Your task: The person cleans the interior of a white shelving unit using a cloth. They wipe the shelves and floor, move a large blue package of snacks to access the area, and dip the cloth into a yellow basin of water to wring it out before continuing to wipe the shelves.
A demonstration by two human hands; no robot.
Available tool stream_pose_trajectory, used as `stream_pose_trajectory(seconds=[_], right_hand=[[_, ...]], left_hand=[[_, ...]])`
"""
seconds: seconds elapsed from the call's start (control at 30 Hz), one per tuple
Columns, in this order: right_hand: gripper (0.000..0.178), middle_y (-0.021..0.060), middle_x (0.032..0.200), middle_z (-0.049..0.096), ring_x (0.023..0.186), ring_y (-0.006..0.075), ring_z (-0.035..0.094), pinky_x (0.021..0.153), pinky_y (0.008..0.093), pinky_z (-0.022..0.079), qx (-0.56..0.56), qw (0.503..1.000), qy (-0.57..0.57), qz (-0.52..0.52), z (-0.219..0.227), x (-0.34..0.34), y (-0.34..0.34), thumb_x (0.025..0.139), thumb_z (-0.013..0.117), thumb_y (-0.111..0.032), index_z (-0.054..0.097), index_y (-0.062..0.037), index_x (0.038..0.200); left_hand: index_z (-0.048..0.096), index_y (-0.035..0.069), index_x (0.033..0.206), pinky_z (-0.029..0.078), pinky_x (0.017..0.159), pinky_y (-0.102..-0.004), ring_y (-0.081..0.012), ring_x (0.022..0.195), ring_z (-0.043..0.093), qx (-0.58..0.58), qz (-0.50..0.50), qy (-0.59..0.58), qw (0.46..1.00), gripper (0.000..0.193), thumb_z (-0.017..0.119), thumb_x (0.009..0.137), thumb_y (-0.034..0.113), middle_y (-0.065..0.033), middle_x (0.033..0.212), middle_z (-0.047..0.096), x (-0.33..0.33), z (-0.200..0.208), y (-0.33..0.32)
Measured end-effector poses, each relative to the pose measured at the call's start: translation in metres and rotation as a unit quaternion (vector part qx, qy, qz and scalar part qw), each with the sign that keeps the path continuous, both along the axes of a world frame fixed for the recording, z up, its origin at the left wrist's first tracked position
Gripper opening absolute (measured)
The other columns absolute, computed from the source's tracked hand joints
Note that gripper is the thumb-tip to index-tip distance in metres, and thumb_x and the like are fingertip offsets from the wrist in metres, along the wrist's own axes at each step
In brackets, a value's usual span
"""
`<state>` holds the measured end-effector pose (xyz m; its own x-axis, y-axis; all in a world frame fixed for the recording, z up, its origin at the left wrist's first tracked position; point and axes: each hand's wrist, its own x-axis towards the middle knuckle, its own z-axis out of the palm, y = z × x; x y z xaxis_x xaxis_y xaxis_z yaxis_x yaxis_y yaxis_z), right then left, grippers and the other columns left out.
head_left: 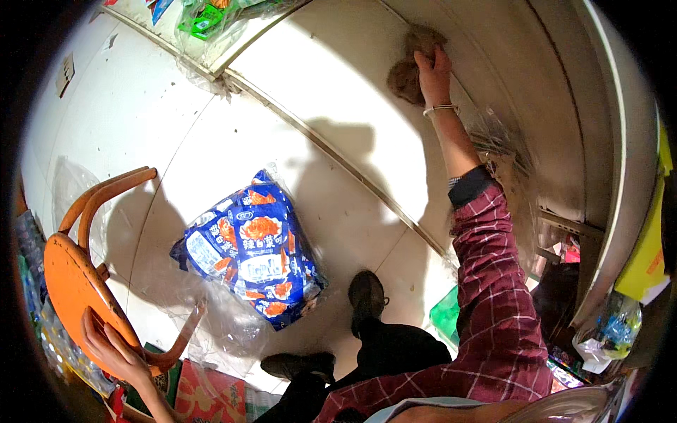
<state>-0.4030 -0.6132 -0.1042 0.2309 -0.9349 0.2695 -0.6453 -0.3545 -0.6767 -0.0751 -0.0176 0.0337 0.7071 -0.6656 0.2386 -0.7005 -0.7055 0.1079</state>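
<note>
My right hand (434, 74) reaches far forward and presses a brown cloth (412, 63) against a white shelf surface (338, 70); a bangle sits on that wrist and the sleeve is red plaid. My left hand (113, 349) rests flat on the seat edge of an orange chair (77, 282) at the lower left. A large blue bag of snack packets (254, 257), wrapped in clear plastic, lies on the white tiled floor (141, 127) between the chair and my black shoes (367, 296).
Clear plastic wrap lies crumpled on the floor under the blue bag. Packaged goods crowd the lower left and the right side, with a green packet (446, 314) and a yellow sheet (645, 261). Green packets (204, 17) sit at the top.
</note>
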Motion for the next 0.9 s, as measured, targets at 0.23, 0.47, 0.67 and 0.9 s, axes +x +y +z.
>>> stream_pose_trajectory(seconds=[0.23,0.47,0.67,0.9], right_hand=[[0.049,0.0221,0.132,0.046,0.123,0.0371,0.042,0.105,0.0424,0.032,-0.102,0.960,0.244,0.093,-0.071,0.041,-0.078,0.091,0.046,-0.031,0.045,-0.0014,0.131],[0.046,0.0184,0.126,0.052,0.116,0.0357,0.049,0.101,0.0443,0.038,-0.214,0.923,0.279,0.160,-0.081,0.117,-0.185,0.091,0.045,-0.031,0.049,-0.0070,0.130],[0.040,0.0154,0.126,0.053,0.115,0.0320,0.050,0.100,0.0419,0.039,-0.298,0.889,0.236,0.257,-0.075,0.132,-0.154,0.090,0.046,-0.024,0.054,-0.0069,0.125],[0.035,0.0161,0.110,0.058,0.108,0.0304,0.052,0.098,0.0385,0.039,-0.180,0.900,0.009,0.397,-0.025,0.199,0.065,0.082,0.039,-0.005,0.060,-0.0047,0.110]], left_hand=[[0.043,-0.001,0.130,0.030,0.102,-0.0429,-0.0321,0.122,0.041,0.041,0.030,0.021,0.999,0.043,0.036,0.098,0.027,-0.0178,0.130,0.044,-0.002,0.009,-0.002],[0.042,-0.001,0.131,0.027,0.105,-0.0426,-0.0310,0.125,0.039,0.031,0.043,0.047,0.997,0.043,0.035,0.098,0.026,-0.0174,0.132,0.042,-0.004,0.006,-0.009],[0.044,-0.001,0.129,0.028,0.105,-0.0410,-0.0311,0.124,0.040,0.023,0.051,0.032,0.998,0.042,0.036,0.098,0.024,-0.0175,0.131,0.044,-0.004,0.003,-0.011],[0.044,-0.001,0.129,0.031,0.102,-0.0392,-0.0302,0.122,0.041,0.002,0.037,0.020,0.999,0.041,0.037,0.098,0.024,-0.0173,0.129,0.045,-0.002,0.004,-0.017]])
